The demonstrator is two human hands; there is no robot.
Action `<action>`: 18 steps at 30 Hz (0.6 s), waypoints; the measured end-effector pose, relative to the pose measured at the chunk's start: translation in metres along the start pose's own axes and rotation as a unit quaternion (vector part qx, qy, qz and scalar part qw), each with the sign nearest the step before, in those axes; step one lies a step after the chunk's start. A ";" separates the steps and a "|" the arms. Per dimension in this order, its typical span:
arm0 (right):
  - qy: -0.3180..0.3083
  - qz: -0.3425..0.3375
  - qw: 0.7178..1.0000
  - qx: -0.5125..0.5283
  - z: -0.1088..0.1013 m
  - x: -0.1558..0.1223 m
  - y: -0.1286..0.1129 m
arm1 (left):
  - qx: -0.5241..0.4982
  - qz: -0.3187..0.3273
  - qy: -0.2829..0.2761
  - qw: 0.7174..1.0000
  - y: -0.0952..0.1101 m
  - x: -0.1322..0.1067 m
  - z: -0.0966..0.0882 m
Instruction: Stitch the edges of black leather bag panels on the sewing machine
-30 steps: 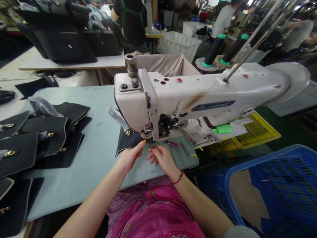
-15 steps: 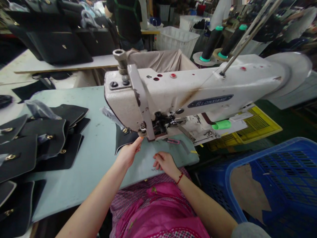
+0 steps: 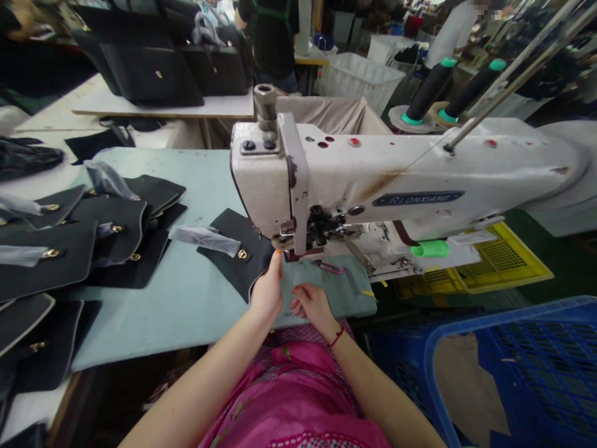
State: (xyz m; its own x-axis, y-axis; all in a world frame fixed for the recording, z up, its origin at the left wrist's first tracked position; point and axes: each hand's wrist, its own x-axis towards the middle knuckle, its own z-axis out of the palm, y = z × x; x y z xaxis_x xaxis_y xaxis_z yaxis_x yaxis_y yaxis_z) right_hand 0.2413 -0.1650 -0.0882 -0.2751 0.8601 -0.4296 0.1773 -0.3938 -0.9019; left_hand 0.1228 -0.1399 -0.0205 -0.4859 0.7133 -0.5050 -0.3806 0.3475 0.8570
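Note:
A black leather bag flap (image 3: 233, 230) with a gold clasp and a clear plastic wrap lies at the needle end of a white sewing machine (image 3: 345, 174). My left hand (image 3: 268, 289) grips the flap's near right edge, thumb on top, close to the presser foot; its other fingers are mostly hidden. My right hand (image 3: 311, 303) rests just over the pale green table (image 3: 196, 323), fingers loosely curled and apart from the flap, with nothing in them. Beyond it on the machine bed lies a small pink-handled tool (image 3: 332, 267).
Several black flaps (image 3: 116, 230) with gold clasps lie overlapped at the left. A blue plastic basket (image 3: 433, 354) stands at my right, a yellow crate (image 3: 513, 261) behind it. Black handbags (image 3: 149, 74) stand on the far table. Two black thread cones (image 3: 429, 93) rise behind the machine.
The black flap has turned and shows more of itself left of the machine head, my left hand turning with it. My right hand has hardly moved. The whole view has shifted left.

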 end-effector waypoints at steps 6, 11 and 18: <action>0.023 -0.012 1.000 0.005 -0.001 -0.002 -0.010 | 0.035 -0.005 0.081 0.996 -0.007 -0.015 0.029; 0.092 -0.062 0.993 0.045 0.003 -0.005 -0.037 | -0.066 0.032 -0.018 0.997 -0.023 -0.057 0.001; 0.081 -0.140 0.987 0.016 0.029 0.013 -0.089 | 0.214 0.298 -0.082 0.927 -0.027 -0.045 -0.149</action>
State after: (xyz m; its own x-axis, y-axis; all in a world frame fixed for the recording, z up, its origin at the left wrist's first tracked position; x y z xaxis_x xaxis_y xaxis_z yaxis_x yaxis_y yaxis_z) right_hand 0.1947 -0.1277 -0.0149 -0.1535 0.9764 -0.1521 0.0854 -0.1403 -0.9864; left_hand 0.0373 -0.2724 -0.0358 -0.3693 0.9271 0.0644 0.2809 0.0453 0.9587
